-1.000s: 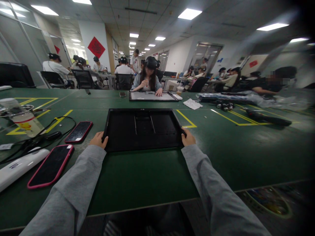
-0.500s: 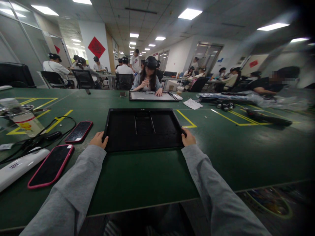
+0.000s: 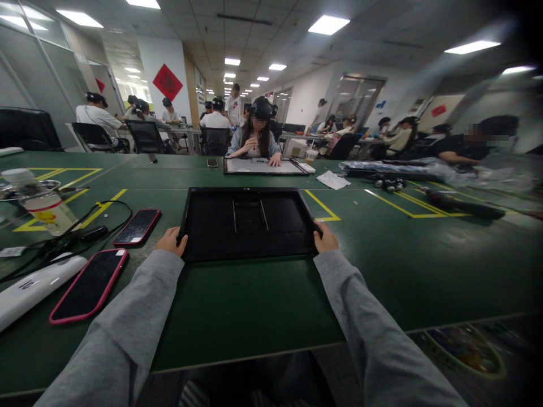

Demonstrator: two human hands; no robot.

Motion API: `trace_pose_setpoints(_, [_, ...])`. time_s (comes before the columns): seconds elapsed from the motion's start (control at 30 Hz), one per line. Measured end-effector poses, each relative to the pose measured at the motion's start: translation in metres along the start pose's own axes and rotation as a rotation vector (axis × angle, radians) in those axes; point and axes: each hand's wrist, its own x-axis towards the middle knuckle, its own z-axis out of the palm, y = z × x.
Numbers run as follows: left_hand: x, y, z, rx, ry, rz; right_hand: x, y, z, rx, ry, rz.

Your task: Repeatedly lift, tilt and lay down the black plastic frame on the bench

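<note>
A black rectangular tray-like frame (image 3: 207, 226) lies flat on the green table (image 3: 250, 305) in front of me. It has a raised rim and a recessed middle section bounded by two thin metal strips. My left hand (image 3: 171, 241) grips its left edge, thumb over the rim and fingers around the outside. On the opposite edge my right hand (image 3: 326, 237) holds the rim the same way, thumb on top. The undersides of both grips are hidden by the frame.
Left of me lie two red-edged phones (image 3: 90, 287), a white device (image 3: 38, 291), black cables (image 3: 102, 232) and a bottle (image 3: 48, 206). Across the table a person (image 3: 254, 135) rests a hand on a pale panel (image 3: 250, 165). A crumpled tissue (image 3: 333, 180) and plastic-wrapped items (image 3: 390, 168) lie right.
Both hands keep hold of the black frame, which stays in place. The view has shifted very slightly.
</note>
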Motion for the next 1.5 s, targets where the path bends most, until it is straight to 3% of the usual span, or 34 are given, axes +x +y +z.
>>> trace_pose_setpoints(0.57, [-0.003, 0.006, -0.003, 0.002, 0.001, -0.014, 0.0, 0.001, 0.0, -0.038, -0.01, 0.004])
trace_pose_setpoints(0.9, [-0.009, 0.015, -0.007, 0.011, 0.066, -0.002, 0.001, 0.001, 0.0, -0.011, -0.011, 0.006])
trace_pose_setpoints(1.5, [-0.006, 0.008, -0.003, 0.016, 0.049, 0.015, 0.001, 0.002, 0.0, -0.032, -0.023, 0.018])
